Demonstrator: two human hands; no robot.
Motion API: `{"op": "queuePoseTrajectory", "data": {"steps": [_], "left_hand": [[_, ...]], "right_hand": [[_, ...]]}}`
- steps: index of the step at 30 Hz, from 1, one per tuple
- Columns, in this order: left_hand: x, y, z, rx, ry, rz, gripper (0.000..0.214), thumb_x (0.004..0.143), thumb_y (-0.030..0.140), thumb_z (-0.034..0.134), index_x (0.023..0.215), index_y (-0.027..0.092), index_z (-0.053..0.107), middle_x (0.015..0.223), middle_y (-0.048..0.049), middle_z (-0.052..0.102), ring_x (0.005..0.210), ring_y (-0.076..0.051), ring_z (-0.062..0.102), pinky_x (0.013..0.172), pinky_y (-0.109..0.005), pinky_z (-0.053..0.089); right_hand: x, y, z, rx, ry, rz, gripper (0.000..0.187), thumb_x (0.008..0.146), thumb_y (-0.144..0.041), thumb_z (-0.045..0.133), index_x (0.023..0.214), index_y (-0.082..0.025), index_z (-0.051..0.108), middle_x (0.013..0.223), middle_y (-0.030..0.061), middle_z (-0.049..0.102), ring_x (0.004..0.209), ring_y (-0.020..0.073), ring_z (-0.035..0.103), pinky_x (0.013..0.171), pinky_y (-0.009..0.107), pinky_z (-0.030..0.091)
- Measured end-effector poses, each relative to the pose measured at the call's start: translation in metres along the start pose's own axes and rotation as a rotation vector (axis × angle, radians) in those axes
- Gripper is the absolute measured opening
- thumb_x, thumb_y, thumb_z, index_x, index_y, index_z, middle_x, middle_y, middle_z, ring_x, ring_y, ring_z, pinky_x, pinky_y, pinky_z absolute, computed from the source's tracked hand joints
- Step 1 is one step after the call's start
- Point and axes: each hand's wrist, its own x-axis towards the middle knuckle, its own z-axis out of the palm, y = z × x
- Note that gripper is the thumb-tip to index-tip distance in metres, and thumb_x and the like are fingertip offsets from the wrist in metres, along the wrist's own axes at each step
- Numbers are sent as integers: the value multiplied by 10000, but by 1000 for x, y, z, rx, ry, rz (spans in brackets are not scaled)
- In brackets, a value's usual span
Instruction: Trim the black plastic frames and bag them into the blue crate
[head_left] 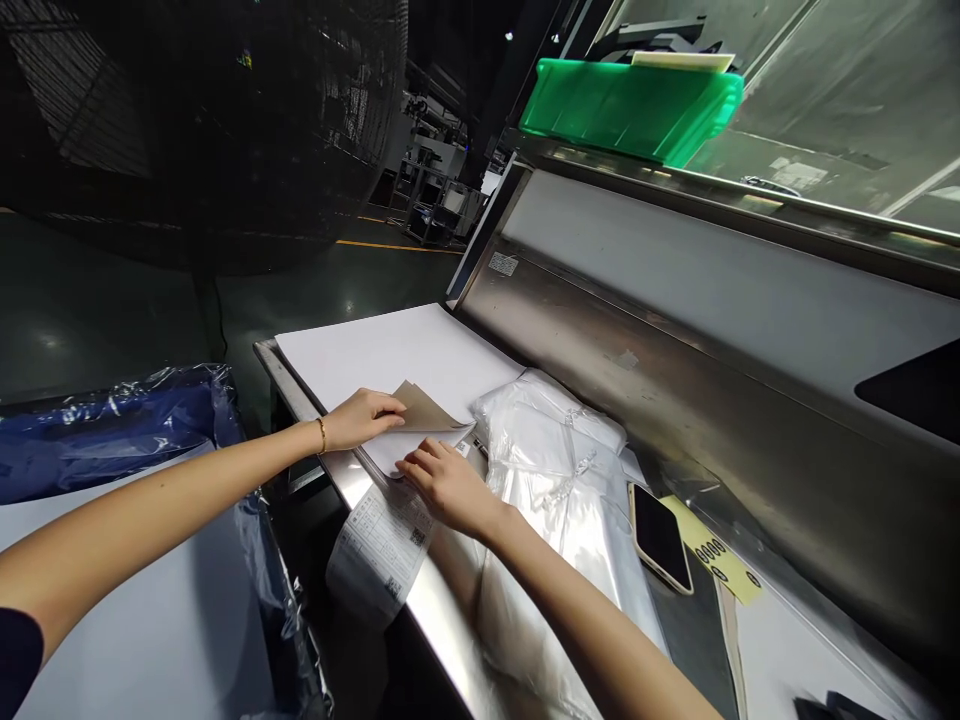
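Left hand [364, 418] flat, palm down, fingers extended on one brown card [425, 410]; right hand [448, 485] open, fingertips pressing white sheet [397, 452] beneath. Both at table [442, 600] front edge. Nearby: one phone [660, 536], one printed label [379, 548].

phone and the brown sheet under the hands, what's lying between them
In the head view, a pile of clear plastic bags lies between the phone and the brown sheet on the steel table.

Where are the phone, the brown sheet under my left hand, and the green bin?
phone [660, 536]: head view, middle of its dark screen.
brown sheet [429, 412]: head view, bare part right of the left hand [362, 418].
green bin [626, 108]: head view, middle of its front wall.
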Motion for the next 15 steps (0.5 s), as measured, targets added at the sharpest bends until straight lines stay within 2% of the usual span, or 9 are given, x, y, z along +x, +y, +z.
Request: {"op": "queuePoseTrajectory", "data": {"steps": [4,10,12,15], "left_hand": [[0,-2,1,-9,24,-22,199,828,300,472,852,132,577,819,-16,609,726,-131,580,676,-321,483],[-1,4,-1,-53,44,-37,232,824,321,473,899,127,574,877,-19,607,753,-152,586,666,-318,492],[0,7,-3,-70,40,-26,236,828,324,464,899,127,573,872,-18,608,749,-151,587,662,-316,492],[0,10,-5,-86,5,11,241,825,332,470,900,126,572,845,-18,609,735,-143,586,655,-315,491]], "right_hand": [[8,0,-6,166,12,131,149,844,-265,480,848,-147,571,865,21,588,802,136,560,729,344,459],[2,16,-14,503,41,304,192,843,-298,485,861,-124,565,801,8,595,686,107,580,617,283,491],[2,20,-14,559,98,372,203,845,-304,482,865,-119,563,797,8,595,678,108,581,607,280,491],[11,23,-15,560,257,486,216,846,-322,474,879,-129,563,820,12,589,698,116,572,626,292,482]]}}
